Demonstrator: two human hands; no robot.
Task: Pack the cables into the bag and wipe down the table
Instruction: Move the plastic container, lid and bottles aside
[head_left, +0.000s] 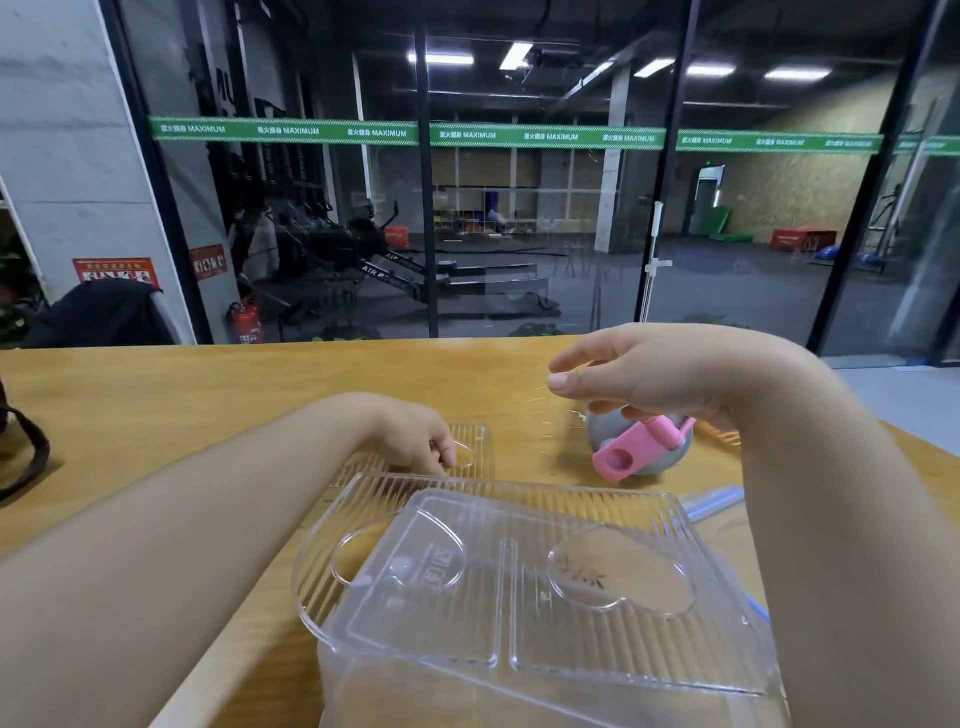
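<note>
a wooden table (156, 395) fills the lower half of the view, in front of a glass wall that looks into a dim gym.

the left hand (421, 441) lies near the centre of the table, fingers curled down onto the rim of a ribbed clear plastic lid (470, 441) that lies flat on the wood. whether it pinches the lid or only rests on it cannot be told, since the fingertips are partly hidden.

the right hand (639, 371) hangs above the table at about 2 o'clock from the left hand, well apart from it. its thumb and forefinger are brought close together as if pinching something thin and clear; a faint glint of transparent film (540, 410) shows just below the fingertips, too faint to say for sure that it is held. the remaining fingers are loosely bent.

directly under the right hand, at 3 o'clock from the left hand, a grey rounded object (608, 431) sits on the table with a pink strap-like piece (631, 449) lying across it.

at 6 o'clock, closest to the camera, stands a large clear plastic container (519, 597) with a ribbed edge and moulded oval recesses.

at 9 o'clock, on the far left edge, a dark bag strap (26, 457) curves over the table. no cables can be made out.
</note>
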